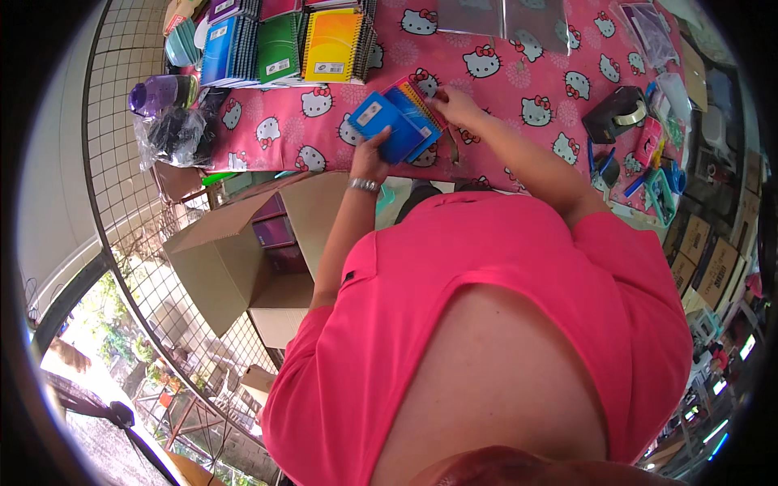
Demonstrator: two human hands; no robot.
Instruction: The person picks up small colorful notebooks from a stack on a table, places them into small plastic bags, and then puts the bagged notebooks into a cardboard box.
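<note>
Over the near edge of the table, my left hand (370,159) grips a small fanned bunch of spiral notebooks from below. Blue covers (394,128) face up in that bunch, each with a pale label or pattern. Behind them a red spiral notebook (424,108) shows its orange-lit coil and far corner. My right hand (455,108) is closed, its fingertips pinching at the right edge of the red notebook; the exact contact is partly hidden.
Stacked blue, green and yellow spiral notebooks (334,47) stand at the back left. A purple-capped bottle (152,94) is beside them. Below the table an open cardboard box (215,235) holds purple packs. Black holder (612,115) and stationery lie right on the pink patterned cloth (494,89).
</note>
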